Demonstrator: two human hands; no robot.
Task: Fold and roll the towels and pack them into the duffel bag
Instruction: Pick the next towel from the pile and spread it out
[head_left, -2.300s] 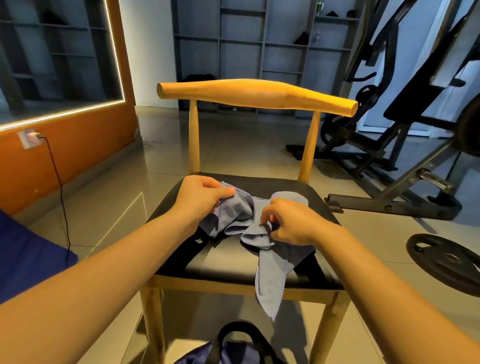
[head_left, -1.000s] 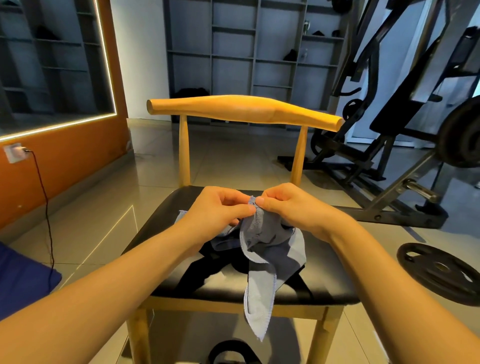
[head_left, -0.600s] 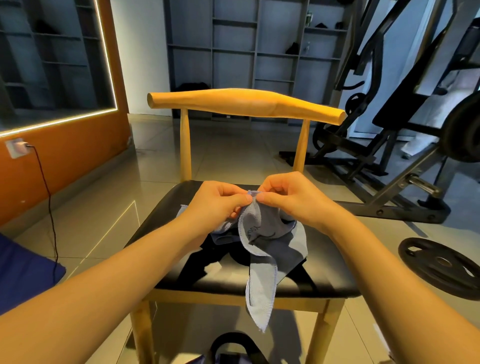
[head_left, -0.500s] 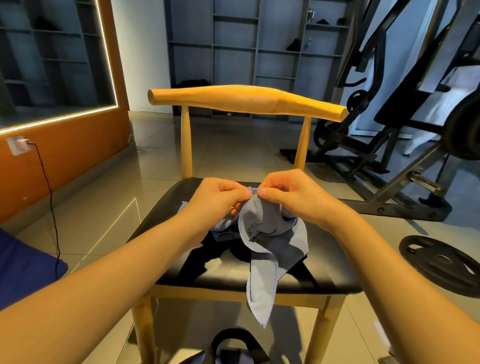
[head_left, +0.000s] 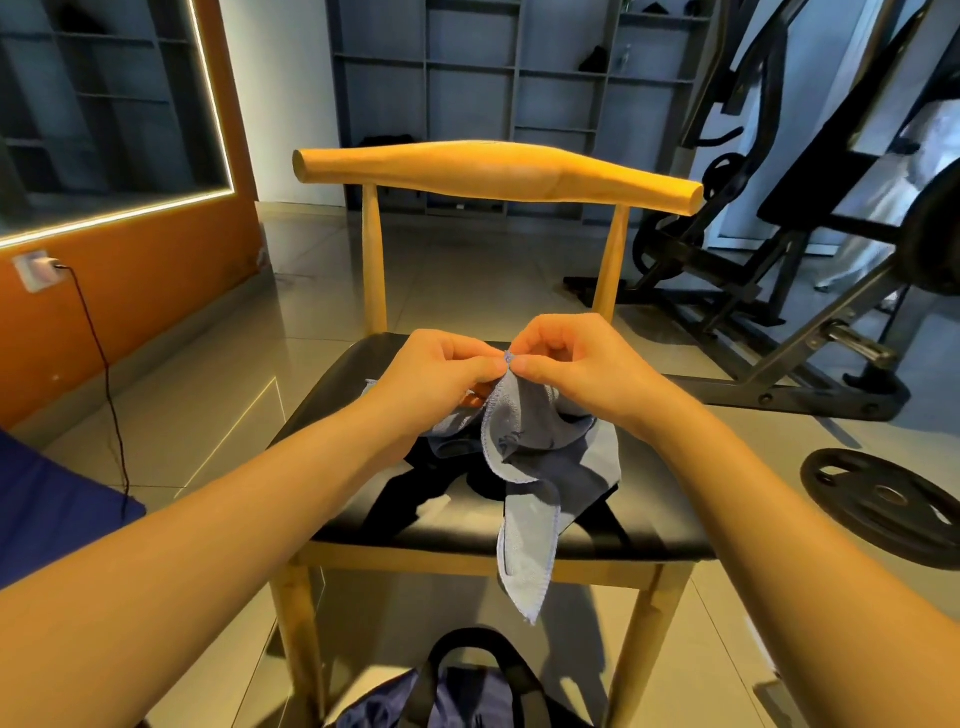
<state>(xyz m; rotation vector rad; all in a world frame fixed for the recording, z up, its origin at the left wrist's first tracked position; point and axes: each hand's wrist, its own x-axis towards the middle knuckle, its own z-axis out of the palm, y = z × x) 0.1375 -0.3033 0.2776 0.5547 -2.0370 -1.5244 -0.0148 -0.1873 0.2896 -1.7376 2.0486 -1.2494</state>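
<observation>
While the towel is only held up by a corner: nothing of the task looks finished yet, by my reading.
Left hand (head_left: 441, 374): thumb and curled fingers pinch the towel's top corner.
Right hand (head_left: 566, 364): fingers curled, pinching the same corner, its fingertips touching those of the left hand.
Towel (head_left: 524, 441): grey-blue, bunched and unfolded. It hangs from the grip, most of it heaped just beneath the hands, with one tail falling past the seat's near edge. Whether the darker and paler parts are one cloth or two, I cannot tell.
Chair seat (head_left: 363, 467): black, directly under the grip, bearing the heap.
Duffel bag (head_left: 467, 696): dark, on the floor well below the grip and nearer the person. Only its handle loop and part of its top show, so its contents cannot be told.
Done: one corner found and taken in both hands, no more.
Left: drawing the hands apart along an edge, laying the cloth flat, folding, rolling and packing.
Other towels: none shows near the grip.
</observation>
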